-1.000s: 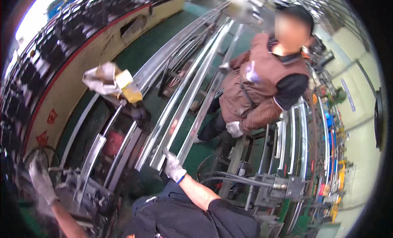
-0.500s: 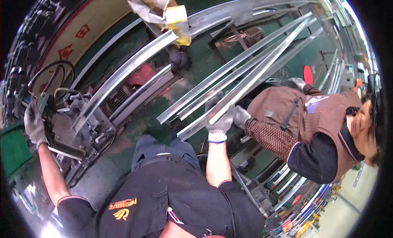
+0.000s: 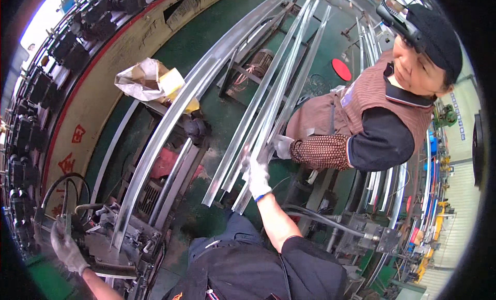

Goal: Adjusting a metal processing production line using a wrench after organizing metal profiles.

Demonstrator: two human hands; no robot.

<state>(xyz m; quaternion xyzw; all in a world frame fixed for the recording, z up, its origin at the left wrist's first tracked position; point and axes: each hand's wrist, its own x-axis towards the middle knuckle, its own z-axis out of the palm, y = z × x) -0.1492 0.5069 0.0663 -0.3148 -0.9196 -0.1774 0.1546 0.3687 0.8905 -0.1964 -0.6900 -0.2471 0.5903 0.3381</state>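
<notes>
My right hand, in a pale work glove, is closed round the near part of a long shiny metal channel. Other metal channels lie alongside it, close together at their far ends. Just beyond my hand, a co-worker's gloved hand is at the same bundle. My left hand, gloved too, has its fingers stretched out beside the bench machine at the lower left; it is slightly blurred. A curved metal channel stands with its near end on that machine.
A co-worker in a brown apron stands close on the right. Behind the bench machine, a long machine bed curves along the left. An open paper sack sits at the back. A motor is under the far rack. More metal strips lie at right.
The view has swung, so the co-worker appears higher. My right hand keeps its hold on the channel. My left hand stays by the bench machine. The channels look more closely bunched.
</notes>
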